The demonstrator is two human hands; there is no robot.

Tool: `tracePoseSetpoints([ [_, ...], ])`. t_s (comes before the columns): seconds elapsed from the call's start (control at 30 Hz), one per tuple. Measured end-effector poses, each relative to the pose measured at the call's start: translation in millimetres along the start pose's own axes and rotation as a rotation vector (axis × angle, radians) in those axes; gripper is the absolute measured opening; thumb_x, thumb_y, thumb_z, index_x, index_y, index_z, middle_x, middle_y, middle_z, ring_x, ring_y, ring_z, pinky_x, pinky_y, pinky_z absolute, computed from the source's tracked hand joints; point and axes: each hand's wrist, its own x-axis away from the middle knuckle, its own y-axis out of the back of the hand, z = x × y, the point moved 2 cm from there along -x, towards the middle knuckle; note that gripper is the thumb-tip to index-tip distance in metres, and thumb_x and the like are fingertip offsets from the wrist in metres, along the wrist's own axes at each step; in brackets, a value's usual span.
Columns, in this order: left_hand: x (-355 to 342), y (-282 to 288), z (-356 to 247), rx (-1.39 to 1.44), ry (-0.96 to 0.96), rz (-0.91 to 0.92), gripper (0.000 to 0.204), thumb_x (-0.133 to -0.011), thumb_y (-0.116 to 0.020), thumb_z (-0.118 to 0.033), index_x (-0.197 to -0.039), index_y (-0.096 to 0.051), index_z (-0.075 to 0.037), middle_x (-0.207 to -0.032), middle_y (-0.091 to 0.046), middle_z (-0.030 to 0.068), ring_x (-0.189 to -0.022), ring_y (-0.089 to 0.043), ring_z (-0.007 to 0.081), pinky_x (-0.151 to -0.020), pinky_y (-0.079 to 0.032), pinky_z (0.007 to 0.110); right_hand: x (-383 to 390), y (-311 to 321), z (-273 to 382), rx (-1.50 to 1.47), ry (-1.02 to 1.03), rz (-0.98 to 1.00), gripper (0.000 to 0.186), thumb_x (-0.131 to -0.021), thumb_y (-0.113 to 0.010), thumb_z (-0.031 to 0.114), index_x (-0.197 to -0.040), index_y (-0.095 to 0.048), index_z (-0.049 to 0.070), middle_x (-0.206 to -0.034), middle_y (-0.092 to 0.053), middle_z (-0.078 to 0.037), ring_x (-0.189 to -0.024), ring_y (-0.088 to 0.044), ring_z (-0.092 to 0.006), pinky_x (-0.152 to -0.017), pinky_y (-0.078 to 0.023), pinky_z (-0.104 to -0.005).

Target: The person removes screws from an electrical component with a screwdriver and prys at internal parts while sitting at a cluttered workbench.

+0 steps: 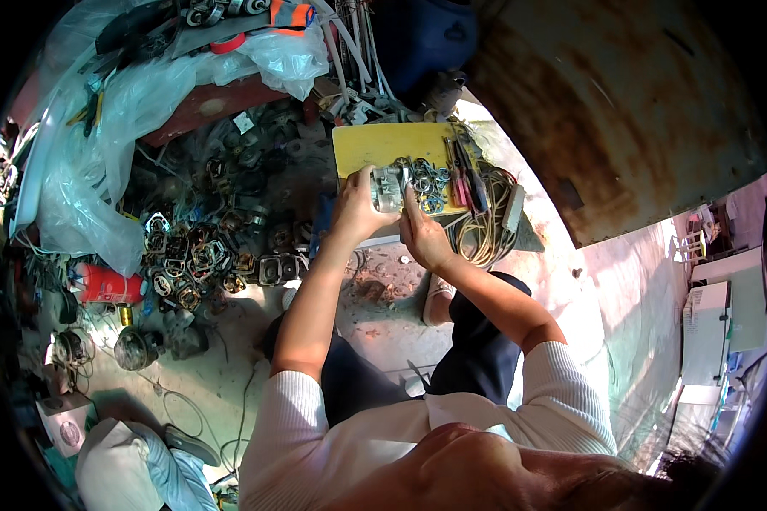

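Nearest us, our left hand (355,204) was wrapped round the left side of a grey, ribbed, blocky metal housing (387,189), over the near part of a flat, yellow, rectangular board (371,143). Our right hand (426,240) had its fingers up at the housing's right side; we could not tell whether they pinched anything, since the fingertips were small and partly hidden. Thin, tangled bluish wire pieces (433,180) crowded the board just beyond, and slim, red-and-black-handled tools (462,180) lined its right edge. The board's far left corner lay bare. Beyond that right edge sat a coiled, tan cable (484,245), and pale, dusty floor (562,277) opened out past it. A heap of dark, round metal parts (192,255) hemmed the left side. Farther off stood a large, rust-stained brown panel (622,111) and a blue plastic barrel (426,47).
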Motion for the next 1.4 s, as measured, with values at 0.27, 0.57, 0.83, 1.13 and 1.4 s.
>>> tracePoseSetpoints([
  [0.27, -6, 2, 0, 0.015, -0.002, 0.0, 0.093, -0.054, -0.087, -0.025, -0.131, -0.038, -0.005, -0.128, -0.049, 0.0221, -0.118, -0.047, 0.0392, -0.098, -0.04, 0.043, 2, 5, -19, -0.121, -0.039, -0.318, 0.054, -0.09, -0.051, 0.011, -0.14, -0.032, 0.0, -0.104, -0.059, -0.027, -0.094, -0.058, -0.0434, -0.08, -0.047, -0.0456],
  [0.57, -13, 0, -2, -0.065, 0.02, 0.016, 0.096, -0.053, -0.088, -0.025, -0.132, -0.038, -0.005, -0.13, -0.048, 0.0226, -0.119, -0.048, 0.0383, -0.099, -0.041, 0.042, -117, 59, -77, 0.182, -0.121, -0.112, 0.03, -0.094, -0.047, 0.033, -0.11, -0.055, 0.009, -0.095, -0.064, -0.024, -0.089, -0.061, -0.0412, -0.074, -0.047, -0.0505],
  [0.83, -53, -42, -4, -0.046, 0.009, -0.032, 0.097, -0.054, -0.088, -0.027, -0.133, -0.036, -0.005, -0.13, -0.048, 0.0233, -0.12, -0.047, 0.0388, -0.1, -0.041, 0.042, -178, 52, -137, 0.4, 0.129, -0.05, 0.027, -0.09, -0.049, 0.022, -0.113, -0.063, 0.016, -0.104, -0.066, -0.014, -0.095, -0.063, -0.0353, -0.081, -0.049, -0.0444],
  [1.13, -66, -72, -17, 0.002, 0.056, 0.022, 0.105, -0.057, -0.088, -0.029, -0.14, -0.029, -0.003, -0.137, -0.04, 0.0248, -0.127, -0.039, 0.039, -0.105, -0.035, 0.043, -133, 109, -202, -0.387, -0.242, -0.373, 0.027, -0.092, -0.056, 0.015, -0.111, -0.063, -0.002, -0.101, -0.068, -0.014, -0.096, -0.063, -0.0172, -0.086, -0.046, -0.0285],
  [1.4, -72, -74, -43, 0.19, 0.126, -0.185, 0.053, -0.086, -0.068, -0.036, -0.123, -0.053, 0.0, -0.104, -0.066, 0.0169, -0.095, -0.064, 0.0224, -0.084, -0.047, 0.032, -59, 158, -250, -0.067, -0.367, -0.351, 0.026, -0.089, -0.058, 0.022, -0.102, -0.066, 0.001, -0.091, -0.069, -0.017, -0.086, -0.067, -0.0285, -0.078, -0.05, -0.035],
])
